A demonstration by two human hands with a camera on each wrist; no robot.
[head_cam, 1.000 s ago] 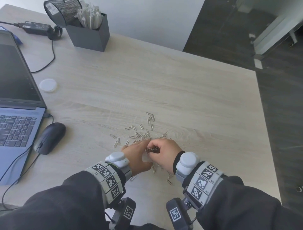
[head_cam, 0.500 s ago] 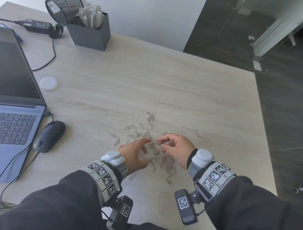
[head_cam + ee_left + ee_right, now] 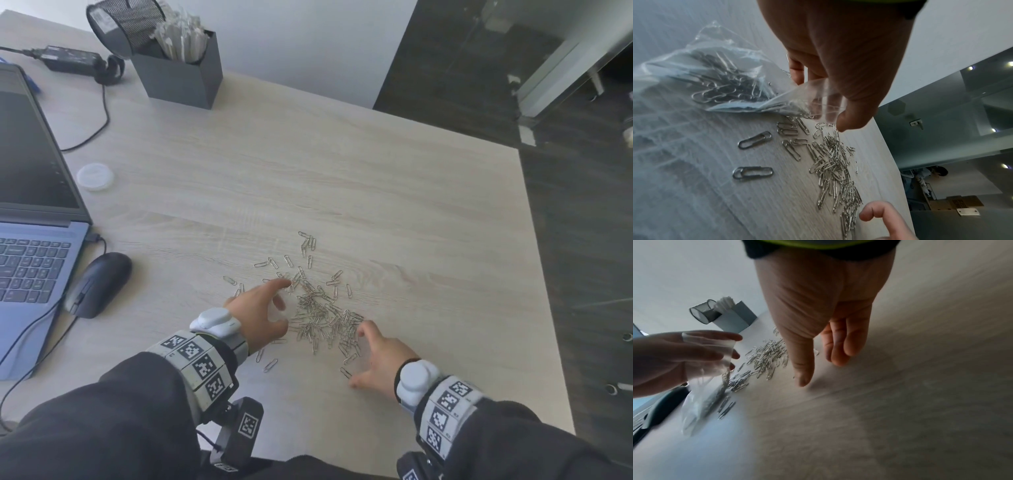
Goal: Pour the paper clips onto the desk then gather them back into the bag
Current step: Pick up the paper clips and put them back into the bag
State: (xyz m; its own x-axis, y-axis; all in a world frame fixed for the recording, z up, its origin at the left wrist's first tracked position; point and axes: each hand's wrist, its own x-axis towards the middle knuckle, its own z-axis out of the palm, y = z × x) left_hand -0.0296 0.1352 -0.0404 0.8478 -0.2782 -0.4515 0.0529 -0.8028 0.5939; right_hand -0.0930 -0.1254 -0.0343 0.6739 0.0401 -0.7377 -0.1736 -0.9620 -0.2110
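Note:
Silver paper clips (image 3: pixel 322 317) lie in a loose heap on the wooden desk (image 3: pixel 394 212), with strays toward the far side. My left hand (image 3: pixel 281 305) is at the heap's left edge and pinches the mouth of a clear plastic bag (image 3: pixel 719 78). The bag lies on the desk and holds several clips. In the right wrist view the bag (image 3: pixel 701 395) hangs limp from that hand. My right hand (image 3: pixel 366 358) rests at the heap's near right edge, fingers spread and empty, with thumb and fingertips (image 3: pixel 838 350) pointing down at the desk.
An open laptop (image 3: pixel 30 205) and a dark mouse (image 3: pixel 99 284) with its cable sit at the left. A white lid (image 3: pixel 95 175), a dark box of sticks (image 3: pixel 178 78), a mesh cup and a power adapter (image 3: pixel 72 60) stand farther back. The desk's right edge drops to dark floor.
My right hand has left the bag's mouth, swung right and toward me, and opened beside the heap. My left hand still holds the bag, its index finger now stretched out.

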